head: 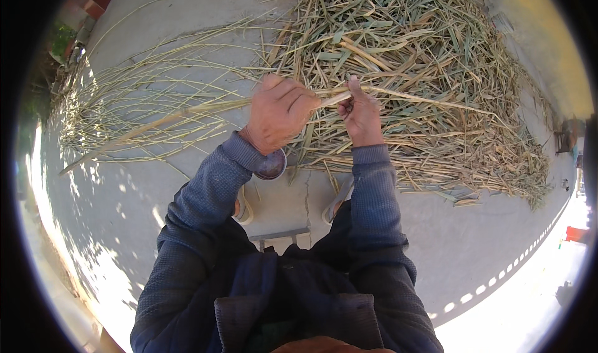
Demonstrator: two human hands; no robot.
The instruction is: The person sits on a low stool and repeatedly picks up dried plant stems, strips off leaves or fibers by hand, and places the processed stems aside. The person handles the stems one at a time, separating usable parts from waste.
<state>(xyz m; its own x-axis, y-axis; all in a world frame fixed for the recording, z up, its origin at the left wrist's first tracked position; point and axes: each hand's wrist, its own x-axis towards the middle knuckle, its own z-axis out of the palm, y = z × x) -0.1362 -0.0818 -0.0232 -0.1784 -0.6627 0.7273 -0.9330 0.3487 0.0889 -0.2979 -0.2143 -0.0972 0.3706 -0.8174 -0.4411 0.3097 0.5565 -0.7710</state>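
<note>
My left hand (pixel 279 112) is closed around a long, dry reed stalk (pixel 187 112), whose thin end runs out to the left. Just to the right, my right hand (pixel 360 112) pinches the pale end of the stalk (pixel 336 98) between thumb and fingers. A straw-coloured strip (pixel 420 97) extends from the right hand out over the pile; whether it is joined to the stalk I cannot tell. Under both hands lies a large heap of dry leaves and stalk husks (pixel 444 73). The left palm is hidden, and the left hand looks slightly blurred.
Thin bare stalks (pixel 163 87) lie fanned out on the concrete floor (pixel 140 189) at the left. A round container (pixel 271 167) with dark contents stands below my left wrist. My shod feet (pixel 244 208) are apart near the pile's edge. A yellow wall (pixel 551 35) rises at the far right.
</note>
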